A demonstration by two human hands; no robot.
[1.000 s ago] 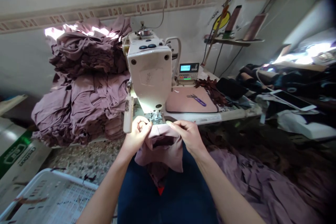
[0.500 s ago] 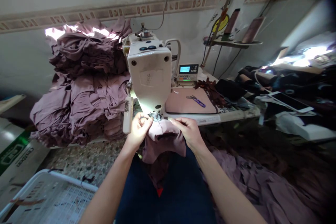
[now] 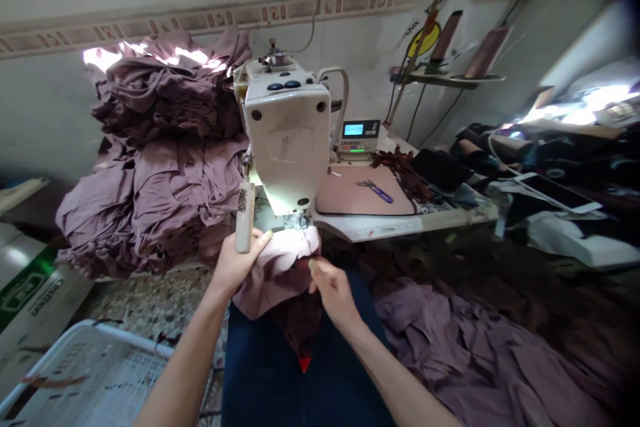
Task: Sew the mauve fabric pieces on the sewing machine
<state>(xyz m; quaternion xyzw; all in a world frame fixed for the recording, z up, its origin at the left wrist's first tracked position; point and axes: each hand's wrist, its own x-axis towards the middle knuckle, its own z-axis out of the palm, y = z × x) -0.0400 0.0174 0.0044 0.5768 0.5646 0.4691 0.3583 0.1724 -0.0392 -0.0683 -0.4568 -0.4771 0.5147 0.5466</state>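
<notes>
A mauve fabric piece [image 3: 273, 273] hangs from the needle area of a white sewing machine [image 3: 290, 147] and drapes over my lap. At its left edge, my left hand [image 3: 245, 253] grips the cloth with thumb and fingers, partly behind the machine's hanging white lever [image 3: 245, 220]. My right hand [image 3: 330, 283] pinches the right edge of the same cloth, lower and nearer to me. The presser foot [image 3: 301, 220] is lit by the machine lamp; whether it is raised I cannot tell. A darker fold with a red tip [image 3: 305, 364] lies below on my lap.
Stacked mauve garments [image 3: 185, 193] rise left of the machine. Purple-handled snips [image 3: 376, 191] lie on a pink mat [image 3: 345, 200] to the right, by a control panel [image 3: 359, 137]. A white basket [image 3: 90, 327] stands lower left; more mauve cloth [image 3: 465, 347] is heaped lower right.
Both hands have moved left and toward me, my right hand the most. The fabric has shifted left and turned, and its right side no longer spreads beside the presser foot.
</notes>
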